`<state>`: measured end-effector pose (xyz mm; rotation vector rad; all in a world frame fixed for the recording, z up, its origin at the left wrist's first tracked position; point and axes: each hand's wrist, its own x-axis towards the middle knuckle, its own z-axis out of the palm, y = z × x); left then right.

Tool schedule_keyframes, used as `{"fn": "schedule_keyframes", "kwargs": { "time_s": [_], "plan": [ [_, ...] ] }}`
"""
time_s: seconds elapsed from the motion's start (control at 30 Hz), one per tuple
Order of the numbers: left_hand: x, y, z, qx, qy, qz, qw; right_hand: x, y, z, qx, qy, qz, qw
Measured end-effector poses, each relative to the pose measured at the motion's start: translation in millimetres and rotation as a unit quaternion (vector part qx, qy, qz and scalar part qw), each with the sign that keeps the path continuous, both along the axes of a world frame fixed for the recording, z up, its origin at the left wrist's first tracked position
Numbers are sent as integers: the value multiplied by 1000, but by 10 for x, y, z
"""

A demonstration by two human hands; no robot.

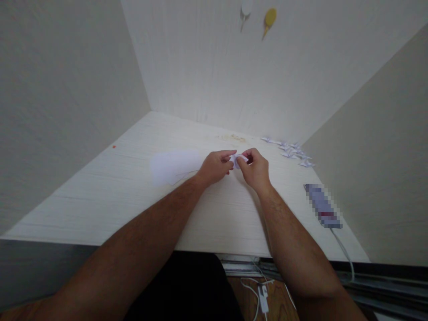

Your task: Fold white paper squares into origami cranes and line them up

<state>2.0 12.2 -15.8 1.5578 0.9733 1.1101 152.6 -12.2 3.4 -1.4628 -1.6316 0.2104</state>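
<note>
Both my hands meet over the middle of a pale wooden desk (100,187). My left hand (216,166) and my right hand (256,168) each pinch a small piece of white folded paper (238,159) between fingertips and thumb, just above the desk top. Several small folded paper shapes (292,151) lie in a row at the back right of the desk. A stack of white paper sheets (174,167) rests flat to the left of my left hand.
A pixelated oblong device (323,206) with a white cable (344,252) lies near the desk's right edge. Walls close in the desk on three sides. Two small hooks or ornaments (269,18) hang on the back wall. Cables and a plug (263,298) lie on the floor below.
</note>
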Motion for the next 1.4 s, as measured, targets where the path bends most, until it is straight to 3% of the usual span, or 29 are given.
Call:
{"fn": "schedule_keyframes", "kwargs": {
  "time_s": [0.53,0.83,1.1,1.23,1.4],
  "plan": [
    [-14,-39,71,-35,-58,-46,997,14,28,-52,-33,47,27,998],
    [19,-87,60,-101,-134,-77,983,-1,25,-61,27,32,11,999],
    [36,-113,111,-148,-184,-59,970,-19,3,-11,-5,62,8,998],
    [29,-97,92,-115,-175,-63,976,-10,19,-34,-23,99,12,995],
    [35,-44,4,-7,-106,-66,992,0,57,-77,-54,141,7,989]
  ]
}}
